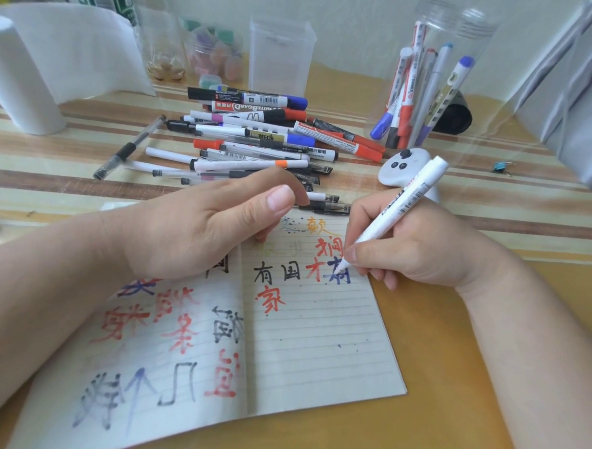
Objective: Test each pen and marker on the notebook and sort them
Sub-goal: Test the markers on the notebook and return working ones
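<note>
An open lined notebook (312, 342) lies in front of me, covered with red, black and blue characters. My right hand (420, 248) grips a white marker (403, 202), its tip touching a blue character on the right page. My left hand (198, 222) rests on the upper left page with fingers loosely curled; whether it holds anything is hidden. A pile of pens and markers (254, 136) lies on the table beyond the notebook. A clear jar (467, 75) at the back right holds several markers.
A second clear container (279, 55) stands behind the pile. A paper towel roll (17, 79) is at the far left. A white controller (402, 166) lies right of the pile, a black object (459, 118) behind the jar, small jars (214, 52) at the back.
</note>
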Available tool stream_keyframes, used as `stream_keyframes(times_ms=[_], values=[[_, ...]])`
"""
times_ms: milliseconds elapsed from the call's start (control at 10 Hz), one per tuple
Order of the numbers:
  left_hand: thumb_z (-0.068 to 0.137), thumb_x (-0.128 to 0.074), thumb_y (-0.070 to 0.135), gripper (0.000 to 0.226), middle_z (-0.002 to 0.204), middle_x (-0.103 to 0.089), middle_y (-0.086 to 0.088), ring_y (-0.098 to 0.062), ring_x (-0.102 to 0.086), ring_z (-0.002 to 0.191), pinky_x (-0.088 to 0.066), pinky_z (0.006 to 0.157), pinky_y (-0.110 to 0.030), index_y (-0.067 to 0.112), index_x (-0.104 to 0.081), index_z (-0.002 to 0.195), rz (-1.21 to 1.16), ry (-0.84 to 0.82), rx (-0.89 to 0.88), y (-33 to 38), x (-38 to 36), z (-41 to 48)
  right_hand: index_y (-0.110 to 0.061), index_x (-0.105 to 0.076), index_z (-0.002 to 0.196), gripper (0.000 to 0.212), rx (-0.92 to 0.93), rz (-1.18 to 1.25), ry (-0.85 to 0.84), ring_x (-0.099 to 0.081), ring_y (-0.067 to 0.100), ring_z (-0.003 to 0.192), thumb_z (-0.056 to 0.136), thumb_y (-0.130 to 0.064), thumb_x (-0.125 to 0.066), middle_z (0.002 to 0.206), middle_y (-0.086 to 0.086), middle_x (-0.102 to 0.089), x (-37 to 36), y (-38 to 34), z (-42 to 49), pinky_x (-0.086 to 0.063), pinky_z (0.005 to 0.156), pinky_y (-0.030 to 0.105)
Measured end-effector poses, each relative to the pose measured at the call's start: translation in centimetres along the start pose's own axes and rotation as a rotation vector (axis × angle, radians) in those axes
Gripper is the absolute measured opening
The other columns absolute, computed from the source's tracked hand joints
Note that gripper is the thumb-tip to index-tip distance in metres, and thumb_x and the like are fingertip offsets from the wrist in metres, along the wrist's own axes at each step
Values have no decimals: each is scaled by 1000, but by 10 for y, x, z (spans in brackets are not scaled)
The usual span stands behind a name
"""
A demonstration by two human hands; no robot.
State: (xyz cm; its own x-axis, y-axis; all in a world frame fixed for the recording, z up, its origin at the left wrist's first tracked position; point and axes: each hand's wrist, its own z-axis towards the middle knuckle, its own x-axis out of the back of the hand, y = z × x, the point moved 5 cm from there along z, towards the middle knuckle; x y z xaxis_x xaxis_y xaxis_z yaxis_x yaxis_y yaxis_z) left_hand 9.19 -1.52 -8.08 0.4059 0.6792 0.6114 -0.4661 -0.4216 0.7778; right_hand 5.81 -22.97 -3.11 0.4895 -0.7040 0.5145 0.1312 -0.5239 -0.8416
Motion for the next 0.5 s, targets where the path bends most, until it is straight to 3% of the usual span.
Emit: stream_keyframes(times_ms=[100,300,500], values=[[94,-33,79,39,80,-63,11,-14,-68,74,-51,66,-37,56,-51,120,12,-44,-3,1,1,3,0,-62,74,13,-11,-34,4,-56,17,48,83,5,-70,59,10,-65,-1,0,2,-45,41,27],[91,-33,83,54,99,-58,37,-5,-62,99,-52,97,-52,55,-50,134,5,90,135,6,-3,-22,-5,-62,68,13,-21,15,25,-56,17,47,76,-2,-72,58,11,-64,2,3,3,-44,39,25],[89,-31,85,58,101,-57,39,-1,-62,100,-48,93,-36,54,-51,134,14,82,88,17,-1,-20,-4,-62,69,10,-16,46,14,-52,11,42,72,-10,-69,57,11,-64,4,4,2,-38,37,20]])
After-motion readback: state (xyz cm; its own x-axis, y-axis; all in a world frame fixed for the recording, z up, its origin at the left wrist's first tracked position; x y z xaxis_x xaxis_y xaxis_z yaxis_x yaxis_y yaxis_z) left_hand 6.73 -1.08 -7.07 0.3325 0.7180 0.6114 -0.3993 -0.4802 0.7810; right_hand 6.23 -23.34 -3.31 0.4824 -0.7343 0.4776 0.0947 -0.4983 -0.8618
